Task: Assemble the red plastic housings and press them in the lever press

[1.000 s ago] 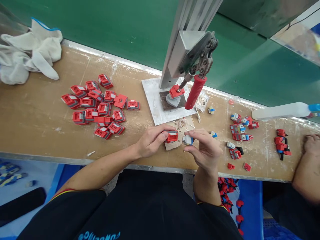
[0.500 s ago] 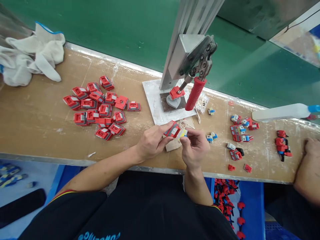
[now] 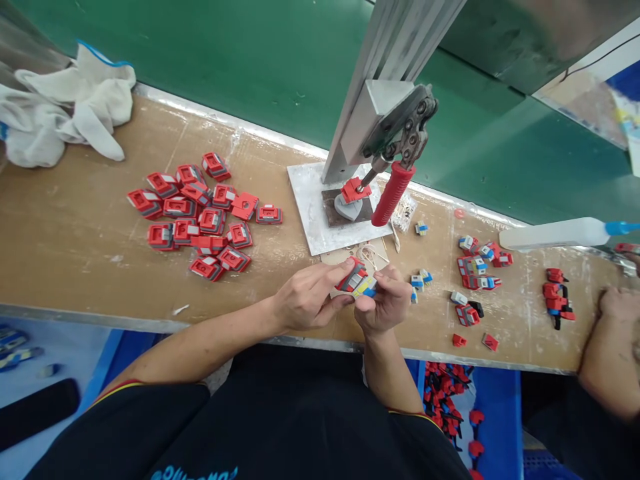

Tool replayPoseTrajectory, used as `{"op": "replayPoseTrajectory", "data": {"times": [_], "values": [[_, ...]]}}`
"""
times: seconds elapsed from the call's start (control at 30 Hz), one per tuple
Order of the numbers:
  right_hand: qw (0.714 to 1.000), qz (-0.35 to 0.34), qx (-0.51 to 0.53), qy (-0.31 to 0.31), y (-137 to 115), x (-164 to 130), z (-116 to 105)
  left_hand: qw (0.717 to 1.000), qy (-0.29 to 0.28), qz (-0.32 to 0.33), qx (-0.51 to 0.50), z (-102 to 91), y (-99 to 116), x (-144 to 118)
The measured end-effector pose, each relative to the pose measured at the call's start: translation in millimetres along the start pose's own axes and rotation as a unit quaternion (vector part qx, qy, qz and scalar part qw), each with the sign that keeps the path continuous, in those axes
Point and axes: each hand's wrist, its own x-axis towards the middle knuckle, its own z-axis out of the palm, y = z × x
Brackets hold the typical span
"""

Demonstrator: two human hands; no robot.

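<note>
My left hand (image 3: 311, 293) is closed around a red and grey plastic toy part (image 3: 351, 276), above the front of the bench. Pinched in my right hand (image 3: 387, 300) is a smaller blue, yellow and white plastic piece (image 3: 367, 285). The two pieces meet between my fingers; whether they are joined I cannot tell. Just beyond my hands lies a tan card (image 3: 331, 259) with a pale looped cord (image 3: 369, 253). Behind it stands a toggle clamp press with a red handle (image 3: 394, 193), its plunger tip on a red part (image 3: 354, 189) over a grey base.
Many red and grey parts (image 3: 210, 220) lie piled on the left, with white gloves (image 3: 95, 107) behind. To the right are small blue and white pieces (image 3: 419, 280), red assemblies (image 3: 475, 267), a white bottle (image 3: 555, 233) and another person's arm (image 3: 613, 340). A blue bin (image 3: 500, 413) sits below.
My right hand has moved left, bringing the blue, yellow and white piece against the red and grey part. The red part has turned, and both hands have come slightly nearer my body.
</note>
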Motion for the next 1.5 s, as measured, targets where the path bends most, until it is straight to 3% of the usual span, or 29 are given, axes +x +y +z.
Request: {"op": "replayPoseTrajectory", "data": {"times": [0.17,0.4,0.63,0.83,1.07,1.27,1.5], "values": [[0.999,-0.025,0.019,-0.008,-5.0,6.5,1.8,0.999,0.028,0.02,-0.001,-0.3,0.6,0.1],[0.991,0.017,0.111,-0.068,-13.3,16.1,-1.6,0.999,0.047,0.022,0.008,-0.5,-5.9,-0.4],[0.986,0.029,0.051,-0.158,-21.8,27.2,-19.7,0.993,0.067,0.06,0.072,-6.1,-5.7,7.9],[0.979,0.061,0.062,-0.186,-28.5,32.8,-22.7,0.994,0.066,0.044,0.077,-7.1,-3.0,7.6],[0.984,0.039,0.05,-0.169,-30.4,33.0,-13.8,0.991,0.072,0.039,0.107,-6.9,-1.5,6.0],[0.991,0.005,0.061,-0.119,-20.2,15.5,-2.3,0.992,0.069,0.032,0.098,-11.0,-3.5,7.9],[0.986,0.071,0.086,-0.124,-24.6,25.2,-14.8,0.997,0.012,0.07,0.015,-15.4,-1.7,11.8]]}}
